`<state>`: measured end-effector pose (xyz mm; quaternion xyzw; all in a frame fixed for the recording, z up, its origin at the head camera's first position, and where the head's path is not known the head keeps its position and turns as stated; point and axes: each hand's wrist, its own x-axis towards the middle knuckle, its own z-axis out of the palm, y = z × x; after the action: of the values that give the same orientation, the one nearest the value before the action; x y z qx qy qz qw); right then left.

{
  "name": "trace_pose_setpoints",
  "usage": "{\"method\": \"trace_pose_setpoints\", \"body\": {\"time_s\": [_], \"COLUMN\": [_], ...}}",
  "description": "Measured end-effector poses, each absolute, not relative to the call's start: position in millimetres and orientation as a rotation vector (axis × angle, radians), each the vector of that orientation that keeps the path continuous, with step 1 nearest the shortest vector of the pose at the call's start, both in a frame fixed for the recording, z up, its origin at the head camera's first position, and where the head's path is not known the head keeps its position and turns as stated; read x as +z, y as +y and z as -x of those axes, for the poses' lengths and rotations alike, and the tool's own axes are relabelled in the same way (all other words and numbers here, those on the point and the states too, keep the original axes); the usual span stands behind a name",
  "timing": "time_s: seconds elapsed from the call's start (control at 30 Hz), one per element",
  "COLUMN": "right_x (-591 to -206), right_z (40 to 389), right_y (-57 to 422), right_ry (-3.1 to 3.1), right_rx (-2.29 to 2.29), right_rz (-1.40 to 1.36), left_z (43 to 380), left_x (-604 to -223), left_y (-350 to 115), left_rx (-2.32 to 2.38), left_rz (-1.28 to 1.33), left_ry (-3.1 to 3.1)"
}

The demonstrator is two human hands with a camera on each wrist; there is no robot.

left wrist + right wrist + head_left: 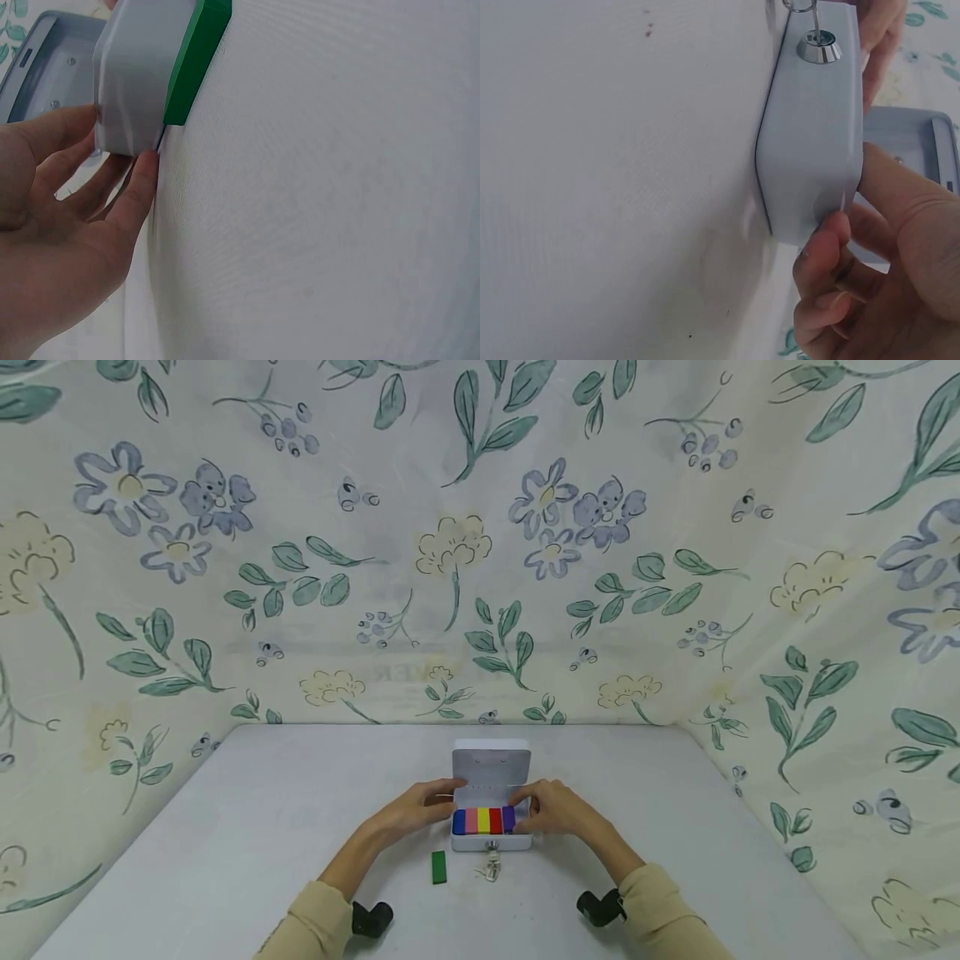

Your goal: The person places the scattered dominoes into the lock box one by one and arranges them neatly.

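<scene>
A small white metal cash box [468, 843] stands on the table with its lid [491, 766] raised. In it sits a row of coloured blocks: blue [459, 822], pink [471, 821], yellow [483, 821], red [495, 821] and a purple block [508, 819] at the right end. My right hand [555, 806] reaches over the right wall, thumb and index finger at the purple block's ends; the other fingers curl outside the wall [810, 165]. The fingertips of my left hand [412, 806] rest against the box's left wall [131, 82].
A green block [438, 867] lies on the table in front of the box's left corner. Keys [491, 867] hang from the lock [820, 46] at the front. Black wrist devices [372, 919] sit at both sleeves. Flowered cloth [450, 543] rises behind the table.
</scene>
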<state>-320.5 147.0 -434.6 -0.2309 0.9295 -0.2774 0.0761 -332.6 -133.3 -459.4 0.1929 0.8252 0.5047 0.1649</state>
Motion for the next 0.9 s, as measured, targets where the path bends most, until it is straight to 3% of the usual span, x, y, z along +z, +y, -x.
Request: {"method": "trace_pose_setpoints", "body": {"time_s": [0.9], "right_x": [-439.9], "right_z": [318.7], "right_y": [136.8], "right_ry": [2.835], "right_rx": [-0.781], "right_rz": [0.574], "left_z": [330.8], "left_x": [-459.7], "left_y": [-133.7], "left_rx": [1.433], "left_rz": [-0.557], "left_ry": [2.36]}}
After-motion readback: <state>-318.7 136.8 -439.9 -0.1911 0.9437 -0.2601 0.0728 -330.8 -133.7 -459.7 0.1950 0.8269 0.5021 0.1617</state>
